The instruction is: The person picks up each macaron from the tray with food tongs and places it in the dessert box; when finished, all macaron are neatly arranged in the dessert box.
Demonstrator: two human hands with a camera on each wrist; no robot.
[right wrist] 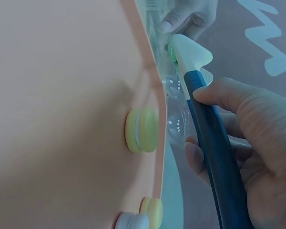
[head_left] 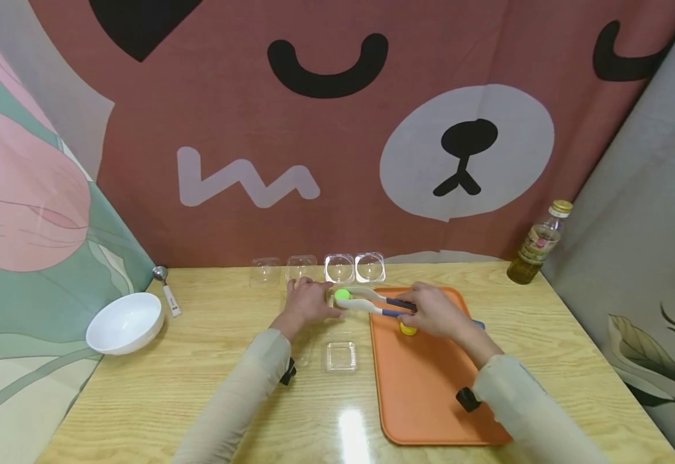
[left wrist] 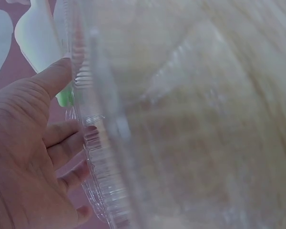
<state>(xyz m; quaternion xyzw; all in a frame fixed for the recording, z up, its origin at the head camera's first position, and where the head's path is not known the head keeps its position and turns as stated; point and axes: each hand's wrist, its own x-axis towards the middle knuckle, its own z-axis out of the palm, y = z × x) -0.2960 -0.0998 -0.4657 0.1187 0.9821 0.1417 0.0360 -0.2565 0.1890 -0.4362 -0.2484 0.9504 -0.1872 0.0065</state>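
My right hand (head_left: pixel 437 310) grips tongs (right wrist: pixel 212 143) with dark blue handles and pale tips. A bright green macaron (head_left: pixel 342 294) sits between the tong tips, at a small clear plastic box mostly hidden by the tongs and fingers. My left hand (head_left: pixel 308 301) holds this box, thumb on the near side and fingers on the far side. The left wrist view shows the thumb and fingers (left wrist: pixel 66 148) at a ridged clear plastic wall (left wrist: pixel 105 186). Beneath the right hand, a yellow macaron (head_left: pixel 408 329) rests on the orange tray (head_left: pixel 424 399).
Clear round-welled plastic pieces (head_left: pixel 339 268) line the back edge. A square clear plastic piece (head_left: pixel 341 356) lies nearer. At left are a white bowl (head_left: pixel 125 324) and a measuring spoon (head_left: pixel 166 291); back right stands a bottle (head_left: pixel 537 245). More macarons (right wrist: pixel 152 212) show on the tray.
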